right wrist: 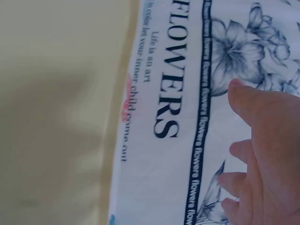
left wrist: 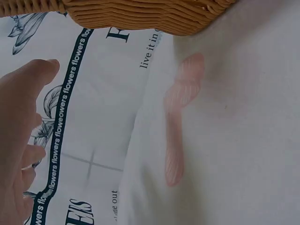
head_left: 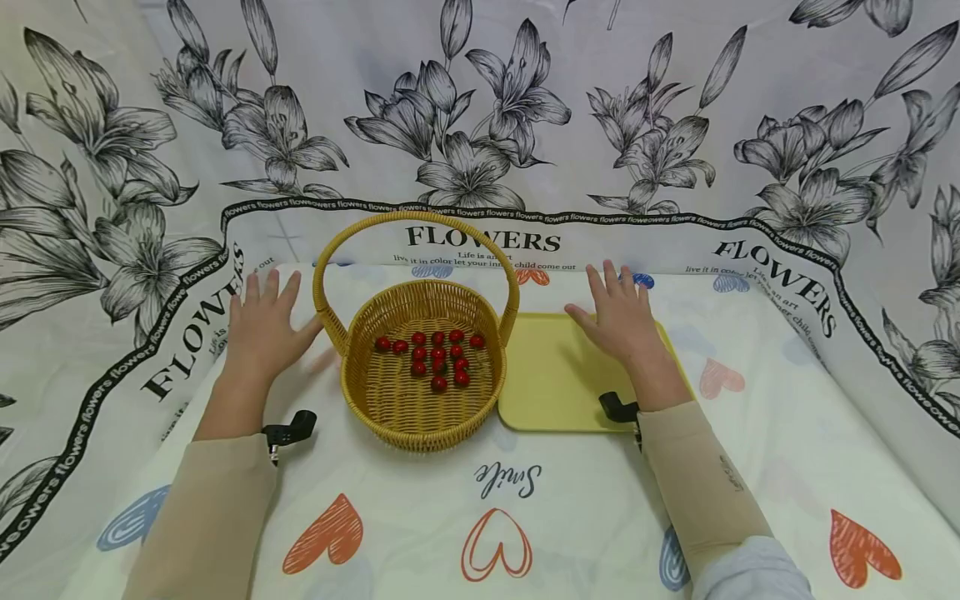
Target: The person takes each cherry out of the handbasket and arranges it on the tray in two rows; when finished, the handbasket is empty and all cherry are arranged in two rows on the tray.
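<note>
A round wicker basket [head_left: 423, 433] with a tall arched handle stands mid-table, and several small red cherry-like fruits [head_left: 438, 353] lie on its woven floor. To its right a shallow yellow tray [head_left: 555, 375] lies flat, with nothing on it that I can see. My left hand [head_left: 262, 329] is held with fingers spread just left of the basket, its thumb near the base of the handle. Over the right part of the tray hovers my right hand [head_left: 626, 321], fingers spread and holding nothing. In the left wrist view the basket's side [left wrist: 150, 14] shows along the top edge.
A white tablecloth [head_left: 405, 533] printed with hearts and the word "Smile" covers the table. Behind and at both sides hangs a white curtain [head_left: 585, 50] with black flower drawings. A small black wrist camera [head_left: 292, 429] sits at the left wrist, another [head_left: 618, 408] at the right.
</note>
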